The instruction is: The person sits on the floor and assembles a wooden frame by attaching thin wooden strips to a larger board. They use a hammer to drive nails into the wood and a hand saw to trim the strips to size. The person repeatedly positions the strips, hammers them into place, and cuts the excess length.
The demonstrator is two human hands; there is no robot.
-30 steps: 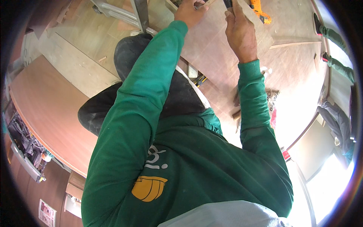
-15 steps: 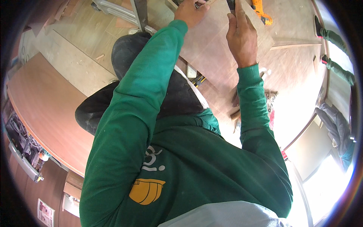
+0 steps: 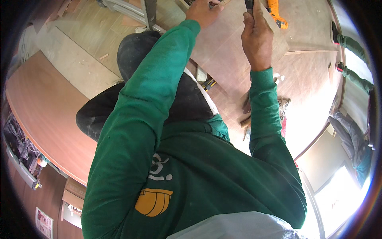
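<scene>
At the top edge my left hand (image 3: 203, 14) is closed, its fingers curled at a small dark thing (image 3: 212, 4) that is mostly hidden and cut off by the frame. To its right, my right hand (image 3: 258, 42) grips a tool by its black handle (image 3: 248, 4). The thumb lies along the handle, and the tool's head is out of view. Both hands are over a brown wooden board (image 3: 223, 44). An orange tool (image 3: 277, 15) lies on the board side, just right of my right hand.
A metal frame (image 3: 148, 14) stands left of my left hand. A large curved-looking wooden panel (image 3: 47, 115) fills the left side. Wood offcuts (image 3: 246, 121) lie near my right forearm. Another person's legs (image 3: 354, 46) show at the far right.
My right hand has come slightly down, toward me, with the black handle. My left hand has shifted slightly to the right. The view has tilted a little.
</scene>
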